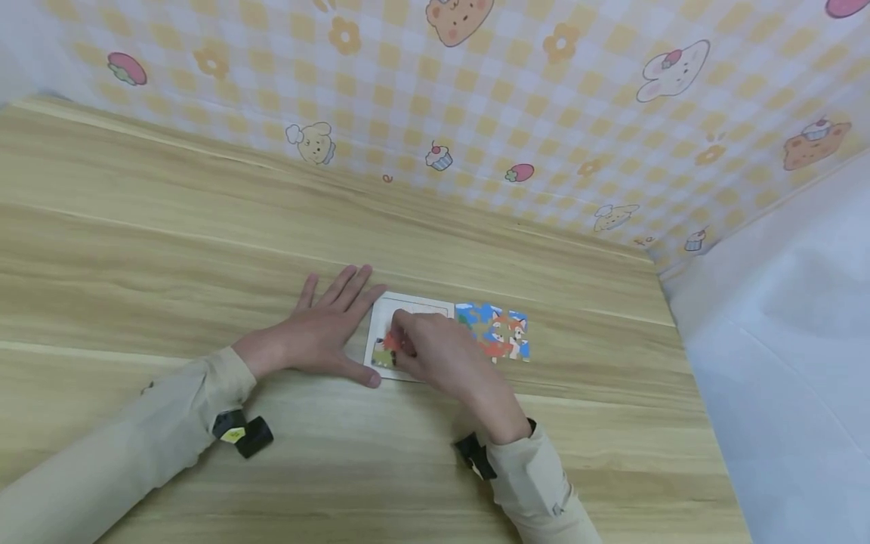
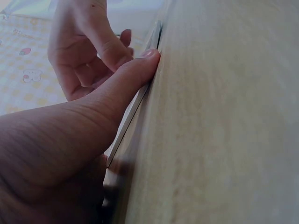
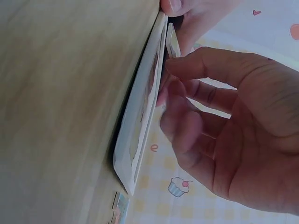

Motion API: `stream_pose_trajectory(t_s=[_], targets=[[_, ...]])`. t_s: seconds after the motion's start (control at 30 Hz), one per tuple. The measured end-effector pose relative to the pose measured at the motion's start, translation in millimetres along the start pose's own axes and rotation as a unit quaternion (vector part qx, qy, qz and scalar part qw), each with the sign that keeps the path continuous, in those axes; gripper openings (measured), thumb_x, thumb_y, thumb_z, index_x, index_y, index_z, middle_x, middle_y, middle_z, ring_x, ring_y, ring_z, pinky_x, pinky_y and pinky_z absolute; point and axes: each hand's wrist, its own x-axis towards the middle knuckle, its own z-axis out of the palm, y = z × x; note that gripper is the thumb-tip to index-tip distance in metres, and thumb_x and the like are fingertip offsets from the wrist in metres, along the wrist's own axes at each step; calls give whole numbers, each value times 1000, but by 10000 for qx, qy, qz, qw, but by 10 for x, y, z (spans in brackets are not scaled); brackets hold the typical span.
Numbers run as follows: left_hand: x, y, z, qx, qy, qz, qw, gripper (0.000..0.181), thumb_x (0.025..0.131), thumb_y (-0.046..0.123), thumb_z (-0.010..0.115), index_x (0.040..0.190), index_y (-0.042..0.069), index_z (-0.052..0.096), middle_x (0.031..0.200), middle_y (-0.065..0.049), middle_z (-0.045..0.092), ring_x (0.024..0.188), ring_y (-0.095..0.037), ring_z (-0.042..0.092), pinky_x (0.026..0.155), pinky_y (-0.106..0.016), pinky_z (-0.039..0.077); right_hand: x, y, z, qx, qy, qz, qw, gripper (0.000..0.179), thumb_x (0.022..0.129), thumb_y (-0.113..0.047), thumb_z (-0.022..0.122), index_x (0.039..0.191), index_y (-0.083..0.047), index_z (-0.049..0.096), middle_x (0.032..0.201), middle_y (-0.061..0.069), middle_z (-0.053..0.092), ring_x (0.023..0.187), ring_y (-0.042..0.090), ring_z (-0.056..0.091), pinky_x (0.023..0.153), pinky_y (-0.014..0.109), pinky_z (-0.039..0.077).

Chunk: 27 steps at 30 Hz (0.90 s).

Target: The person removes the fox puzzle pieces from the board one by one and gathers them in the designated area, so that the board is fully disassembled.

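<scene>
A white-framed puzzle tray (image 1: 389,308) lies on the wooden table, a few picture pieces (image 1: 382,357) set in its near left corner. My left hand (image 1: 319,332) rests beside it with fingers spread, index fingertip and thumb at the tray's left corners. In the left wrist view that thumb (image 2: 140,65) presses along the tray's edge. Over the tray, my right hand (image 1: 445,351) pinches a thin puzzle piece (image 3: 172,41), seen nearly edge-on in the right wrist view. The right hand covers part of the tray in the head view.
Right against the tray's right side lie several loose puzzle pieces (image 1: 518,336) with a fox and blue sky on them. A yellow checked cloth (image 1: 408,91) with cartoon prints hangs behind the table (image 1: 204,227). The table's right edge borders a white surface (image 1: 788,340).
</scene>
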Motion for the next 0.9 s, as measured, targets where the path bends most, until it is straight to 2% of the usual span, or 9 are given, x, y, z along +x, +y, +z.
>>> stream_pose_trajectory(t_s=[0.1,0.27,0.63,0.9], targets=[[4,-2,3,2,-3,7,10000,119,66,69,67,149,7,9,154,-17,-8,139,-32,-13,99,-64,-13,-13,10,-9,132,-76,19,9999,11,81,-6,62,83,-13,54,60,-6,48,53,9,44,46,20,34],[5,0,2,22,-12,-19,10000,120,65,70,67,149,6,9,154,-17,-9,139,-32,-14,99,-64,-13,-50,70,-82,387,160,-112,9991,11,82,-5,64,85,-11,56,67,-6,53,58,8,48,51,20,40],[1,8,1,70,27,-29,10000,120,65,70,67,149,6,9,153,-18,-8,139,-33,-13,99,-64,-13,-204,312,-348,509,404,110,9978,14,78,3,61,81,-10,58,70,-5,56,64,11,51,58,24,44],[-4,10,2,85,23,-26,10000,120,65,69,67,149,6,9,153,-18,-9,139,-33,-13,99,-64,-13,-279,440,-452,691,233,511,9960,14,80,1,64,82,-11,57,66,-4,56,61,12,51,56,27,45]])
